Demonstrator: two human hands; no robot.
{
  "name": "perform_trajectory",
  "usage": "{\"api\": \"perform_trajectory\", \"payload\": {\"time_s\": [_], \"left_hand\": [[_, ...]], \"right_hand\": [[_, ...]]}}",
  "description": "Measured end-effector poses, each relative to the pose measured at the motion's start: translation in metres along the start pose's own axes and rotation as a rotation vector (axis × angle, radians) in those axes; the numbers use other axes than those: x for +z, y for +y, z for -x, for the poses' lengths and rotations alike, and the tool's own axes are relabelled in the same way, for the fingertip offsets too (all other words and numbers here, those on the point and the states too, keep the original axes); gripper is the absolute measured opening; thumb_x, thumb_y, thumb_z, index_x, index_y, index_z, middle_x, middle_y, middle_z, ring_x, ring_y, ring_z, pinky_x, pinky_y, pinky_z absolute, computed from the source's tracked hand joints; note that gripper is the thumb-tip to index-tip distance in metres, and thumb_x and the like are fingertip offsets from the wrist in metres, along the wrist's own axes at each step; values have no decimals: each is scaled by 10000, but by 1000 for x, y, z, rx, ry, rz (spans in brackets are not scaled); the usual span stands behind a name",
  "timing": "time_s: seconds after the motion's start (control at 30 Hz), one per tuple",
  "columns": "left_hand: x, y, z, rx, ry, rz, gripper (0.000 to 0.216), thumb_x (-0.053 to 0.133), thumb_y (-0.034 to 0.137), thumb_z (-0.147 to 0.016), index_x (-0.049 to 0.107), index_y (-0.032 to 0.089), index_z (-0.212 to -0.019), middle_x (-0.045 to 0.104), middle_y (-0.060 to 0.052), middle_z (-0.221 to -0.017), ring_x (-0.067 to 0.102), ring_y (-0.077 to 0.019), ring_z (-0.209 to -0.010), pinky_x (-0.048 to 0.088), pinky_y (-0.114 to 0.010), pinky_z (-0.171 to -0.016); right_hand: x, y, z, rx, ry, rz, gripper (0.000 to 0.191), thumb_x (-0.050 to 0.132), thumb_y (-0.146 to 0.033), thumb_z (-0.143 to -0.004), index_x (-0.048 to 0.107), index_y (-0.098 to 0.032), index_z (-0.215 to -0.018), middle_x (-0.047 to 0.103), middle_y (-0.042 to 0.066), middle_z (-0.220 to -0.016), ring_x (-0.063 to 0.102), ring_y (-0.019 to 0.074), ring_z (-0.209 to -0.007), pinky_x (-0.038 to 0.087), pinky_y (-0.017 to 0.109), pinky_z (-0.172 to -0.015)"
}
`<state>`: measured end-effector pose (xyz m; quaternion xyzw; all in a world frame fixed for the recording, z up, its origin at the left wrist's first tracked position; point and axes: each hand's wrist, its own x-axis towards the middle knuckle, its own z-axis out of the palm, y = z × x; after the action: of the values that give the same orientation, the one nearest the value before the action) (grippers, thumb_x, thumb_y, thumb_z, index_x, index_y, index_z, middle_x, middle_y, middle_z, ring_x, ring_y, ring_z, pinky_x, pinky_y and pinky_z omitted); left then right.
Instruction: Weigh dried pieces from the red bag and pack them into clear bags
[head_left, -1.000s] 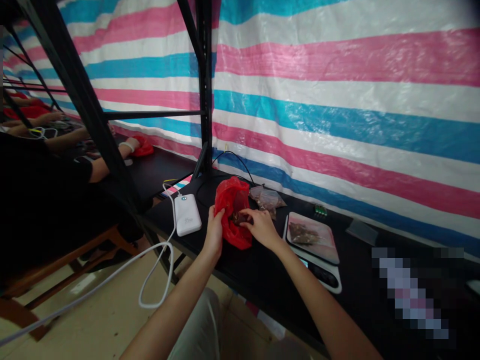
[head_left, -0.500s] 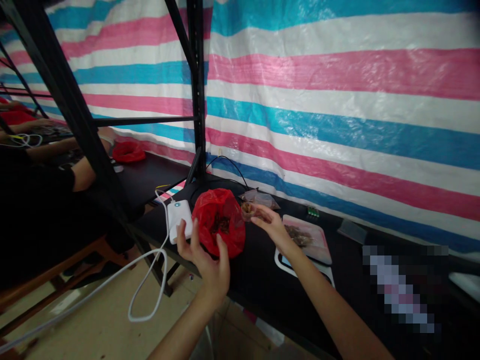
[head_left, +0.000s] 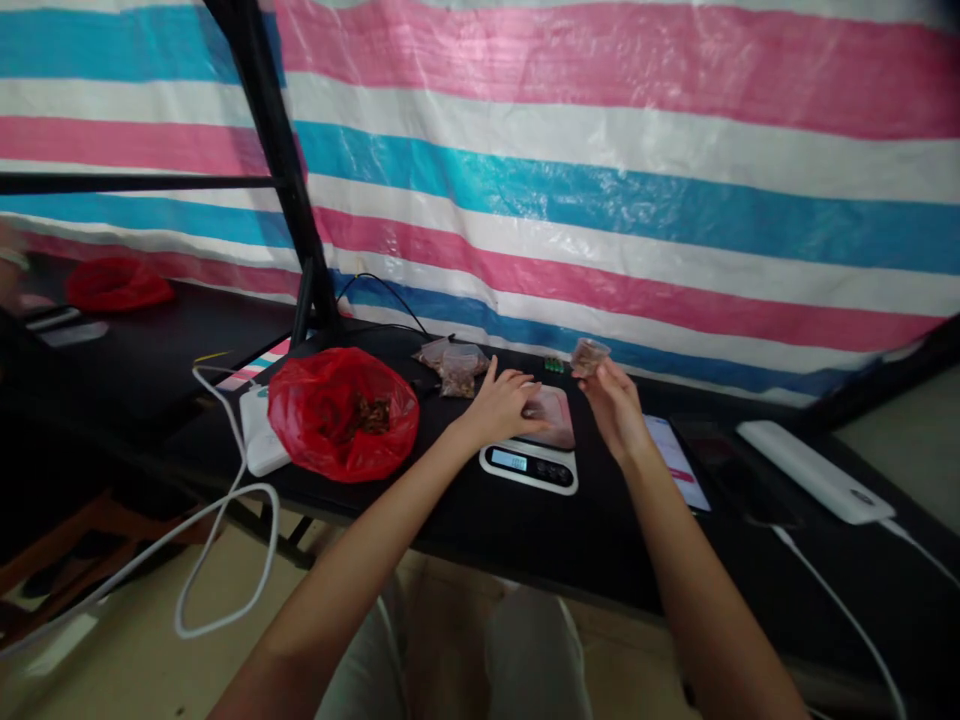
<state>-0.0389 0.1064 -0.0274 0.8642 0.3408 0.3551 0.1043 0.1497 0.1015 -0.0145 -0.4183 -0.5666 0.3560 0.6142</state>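
Observation:
My right hand [head_left: 615,410] is raised over the right side of the black table, its fingers closed round a small clear plastic bag [head_left: 590,355] with brown bits in it. To its left, my left hand [head_left: 501,408] reaches over a white kitchen scale [head_left: 566,472] with a pinkish plate. Its fingers are apart, and the hand covers part of the plate; whether it touches something there I cannot tell. The scale's display is lit. Behind my left hand lie small clear bags [head_left: 459,370] of brown pieces. A red plastic bag [head_left: 289,425] stands open, with dried brown pieces inside.
A white power bank [head_left: 259,440] with a looping cable sits left of the red bag. Green batteries [head_left: 553,365] lie near the striped sheet [head_left: 600,220]. At right are a lit phone [head_left: 679,465] and a long white device [head_left: 817,470]. A black post [head_left: 289,190] rises behind.
The view has turned right. My left hand has gone from the red bag to over the scale. My right hand has moved right with the small bag, away from the red bag.

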Motion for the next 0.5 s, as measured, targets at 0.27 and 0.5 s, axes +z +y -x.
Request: {"api": "perform_trajectory", "payload": {"time_s": [0.27,0.5], "left_hand": [[23,9,-15,-14,-34,-110,458,681,439,-681,629,209,-1073,672,-76,-982,547,-246,-997,155,-502,-1080],[18,2,-17,-51,236,99,351,693,387,-700,652,199,-993,691,-42,-990,616,-186,-934,328,-409,-1023]], "right_hand": [[2,-5,0,34,21,-102,369,617,-474,-734,625,-259,-1035,675,20,-1027,630,171,-861,453,281,-710],[4,-10,5,-18,22,-127,346,622,-472,-744,644,-270,-1024,677,18,-1016,625,184,-850,467,303,-720]]}}
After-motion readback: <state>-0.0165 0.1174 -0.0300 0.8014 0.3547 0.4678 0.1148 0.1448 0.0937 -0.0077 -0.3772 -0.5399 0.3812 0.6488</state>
